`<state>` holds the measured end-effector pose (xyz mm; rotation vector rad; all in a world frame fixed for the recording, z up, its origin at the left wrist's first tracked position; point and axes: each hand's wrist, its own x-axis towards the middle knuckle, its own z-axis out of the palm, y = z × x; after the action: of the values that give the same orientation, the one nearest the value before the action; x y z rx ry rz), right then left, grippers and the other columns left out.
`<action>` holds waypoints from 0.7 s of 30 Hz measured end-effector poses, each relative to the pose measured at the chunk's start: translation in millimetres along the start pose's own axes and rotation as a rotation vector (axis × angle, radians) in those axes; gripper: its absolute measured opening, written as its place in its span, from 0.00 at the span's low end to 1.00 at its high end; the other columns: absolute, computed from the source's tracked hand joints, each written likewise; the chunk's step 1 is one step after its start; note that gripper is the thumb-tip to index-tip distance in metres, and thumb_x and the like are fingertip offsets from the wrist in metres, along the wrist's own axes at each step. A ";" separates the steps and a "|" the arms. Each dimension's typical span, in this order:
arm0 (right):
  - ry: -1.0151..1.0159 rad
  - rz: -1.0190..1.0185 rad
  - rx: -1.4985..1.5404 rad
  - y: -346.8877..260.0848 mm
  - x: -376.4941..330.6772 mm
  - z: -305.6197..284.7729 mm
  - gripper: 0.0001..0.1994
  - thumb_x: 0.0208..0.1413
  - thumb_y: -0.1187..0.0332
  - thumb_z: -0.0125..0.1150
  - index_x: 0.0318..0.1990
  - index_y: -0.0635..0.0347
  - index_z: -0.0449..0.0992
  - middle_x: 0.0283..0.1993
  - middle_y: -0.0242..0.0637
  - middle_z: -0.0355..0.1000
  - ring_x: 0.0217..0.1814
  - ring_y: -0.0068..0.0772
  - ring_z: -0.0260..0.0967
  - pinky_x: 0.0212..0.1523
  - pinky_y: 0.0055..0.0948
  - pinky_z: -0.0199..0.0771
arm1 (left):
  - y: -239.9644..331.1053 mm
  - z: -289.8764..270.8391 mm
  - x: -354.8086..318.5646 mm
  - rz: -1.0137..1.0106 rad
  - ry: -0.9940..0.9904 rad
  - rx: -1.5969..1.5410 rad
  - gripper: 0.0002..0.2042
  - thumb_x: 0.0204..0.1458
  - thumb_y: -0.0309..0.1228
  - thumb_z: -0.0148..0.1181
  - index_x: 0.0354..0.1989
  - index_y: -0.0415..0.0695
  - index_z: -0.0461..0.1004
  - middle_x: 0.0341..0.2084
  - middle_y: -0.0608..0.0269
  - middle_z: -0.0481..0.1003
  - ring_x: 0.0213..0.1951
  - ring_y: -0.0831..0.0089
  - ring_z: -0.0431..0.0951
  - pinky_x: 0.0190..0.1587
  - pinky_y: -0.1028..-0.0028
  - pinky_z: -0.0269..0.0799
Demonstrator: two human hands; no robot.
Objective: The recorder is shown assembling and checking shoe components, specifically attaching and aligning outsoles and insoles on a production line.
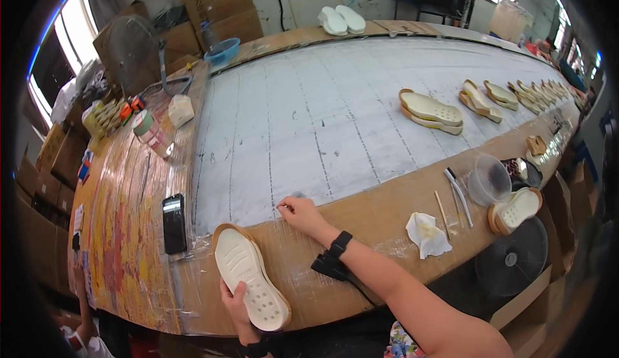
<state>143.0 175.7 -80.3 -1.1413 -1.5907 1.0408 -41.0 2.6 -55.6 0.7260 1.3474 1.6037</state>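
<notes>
The left hand (236,303) grips a cream shoe sole (250,278) overhanging the bench edge (322,309); it may slip off while the right hand (302,214) pinches something tiny

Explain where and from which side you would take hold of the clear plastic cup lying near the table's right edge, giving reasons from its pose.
Probably by the rim. The clear plastic cup lies tipped on its side, its open mouth facing roughly toward the table edge. Coming from that near side, fingers can pinch the rim wall, clear of the white tools on its left and the shoe sole below.
</notes>
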 end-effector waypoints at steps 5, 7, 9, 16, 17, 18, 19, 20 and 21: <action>0.090 -0.081 -0.051 -3.1 -5.3 -2.1 0.09 0.49 0.67 0.53 0.32 0.64 0.73 0.19 0.35 0.69 0.20 0.21 0.64 0.22 0.22 0.63 | -8.0 -3.9 2.7 0.046 -0.003 0.068 0.22 0.43 0.22 0.51 0.50 0.33 0.58 0.40 0.54 0.68 0.38 0.69 0.70 0.42 0.74 0.66; 0.145 -0.048 0.041 -8.5 -7.5 -5.3 0.09 0.47 0.66 0.52 0.29 0.64 0.73 0.17 0.42 0.68 0.18 0.30 0.65 0.22 0.27 0.63 | -10.6 -4.2 5.4 0.045 -0.011 0.086 0.22 0.43 0.21 0.50 0.50 0.33 0.58 0.40 0.54 0.68 0.38 0.69 0.70 0.42 0.74 0.66; 0.138 0.039 0.081 -15.1 -10.4 -6.1 0.10 0.48 0.66 0.51 0.29 0.64 0.73 0.16 0.40 0.68 0.16 0.28 0.65 0.21 0.26 0.63 | -12.5 -4.7 5.8 0.050 -0.029 0.047 0.22 0.43 0.21 0.50 0.50 0.33 0.58 0.40 0.54 0.68 0.38 0.68 0.70 0.42 0.74 0.65; 0.049 0.096 0.111 -22.4 -11.3 -12.2 0.16 0.51 0.60 0.49 0.24 0.65 0.73 0.13 0.34 0.67 0.14 0.21 0.63 0.19 0.23 0.63 | -16.2 -6.7 3.2 0.079 -0.042 -0.042 0.23 0.42 0.20 0.49 0.51 0.33 0.56 0.42 0.53 0.66 0.41 0.67 0.69 0.45 0.72 0.64; 0.046 0.084 0.099 -19.5 -10.8 -11.8 0.16 0.51 0.60 0.49 0.24 0.65 0.73 0.13 0.34 0.67 0.14 0.21 0.63 0.19 0.23 0.63 | -16.4 -6.6 2.5 0.087 -0.041 -0.057 0.23 0.42 0.20 0.49 0.51 0.33 0.56 0.42 0.53 0.66 0.41 0.67 0.69 0.45 0.72 0.64; 0.039 0.092 0.101 -18.7 -11.1 -9.9 0.16 0.51 0.60 0.49 0.24 0.65 0.73 0.12 0.33 0.66 0.14 0.20 0.63 0.19 0.21 0.62 | -16.6 -8.7 1.0 0.092 -0.031 -0.032 0.24 0.42 0.20 0.49 0.52 0.33 0.56 0.43 0.52 0.65 0.42 0.66 0.68 0.46 0.72 0.63; 0.033 0.099 0.104 -17.2 -10.7 -7.6 0.16 0.52 0.60 0.50 0.24 0.65 0.74 0.12 0.31 0.66 0.14 0.19 0.62 0.19 0.19 0.62 | -17.3 -10.8 1.2 0.098 -0.021 -0.005 0.25 0.41 0.20 0.49 0.52 0.33 0.55 0.44 0.52 0.65 0.43 0.65 0.68 0.47 0.71 0.62; 0.034 0.089 0.082 -13.7 -10.9 -5.4 0.15 0.51 0.61 0.50 0.24 0.64 0.74 0.12 0.30 0.65 0.14 0.18 0.61 0.18 0.19 0.61 | -21.3 -14.3 1.1 0.106 -0.011 -0.013 0.25 0.41 0.20 0.49 0.52 0.33 0.55 0.44 0.52 0.65 0.43 0.65 0.68 0.47 0.71 0.62; 0.027 0.079 0.075 -12.4 -11.4 -5.9 0.15 0.51 0.61 0.50 0.24 0.64 0.74 0.12 0.30 0.65 0.14 0.18 0.61 0.18 0.19 0.61 | -25.7 -16.3 1.4 0.111 -0.017 0.012 0.26 0.41 0.20 0.50 0.53 0.33 0.54 0.45 0.52 0.64 0.44 0.65 0.67 0.48 0.71 0.62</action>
<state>148.0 162.7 -69.1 -1.1706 -1.4836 1.1226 -49.0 -3.1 -84.5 0.8325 1.3253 1.6733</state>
